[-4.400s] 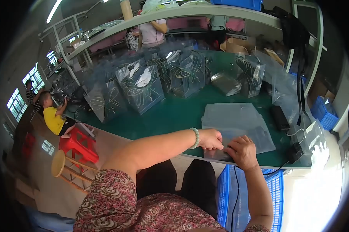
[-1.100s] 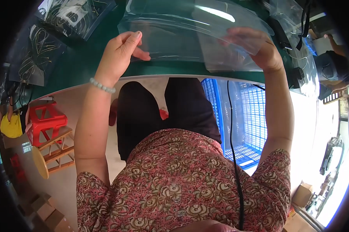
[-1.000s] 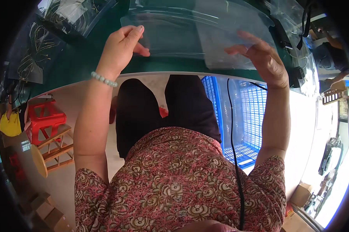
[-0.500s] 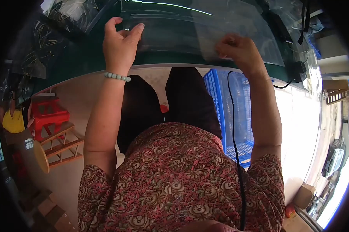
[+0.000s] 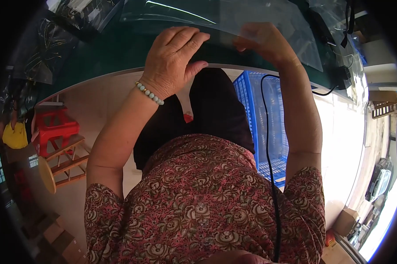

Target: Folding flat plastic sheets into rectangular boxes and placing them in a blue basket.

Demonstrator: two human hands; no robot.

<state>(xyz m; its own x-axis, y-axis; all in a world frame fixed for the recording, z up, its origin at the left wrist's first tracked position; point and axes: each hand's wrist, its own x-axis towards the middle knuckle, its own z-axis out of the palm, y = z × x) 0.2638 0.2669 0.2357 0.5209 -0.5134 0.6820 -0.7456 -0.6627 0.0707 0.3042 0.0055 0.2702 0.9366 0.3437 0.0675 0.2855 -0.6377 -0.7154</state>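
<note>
Green bench (image 5: 119,48) at the top edge, clear plastic bag (image 5: 251,22) lowered flat onto it since a second ago, left hand (image 5: 174,59) spread on its near edge, right hand (image 5: 262,39) under the film, grip unclear
</note>
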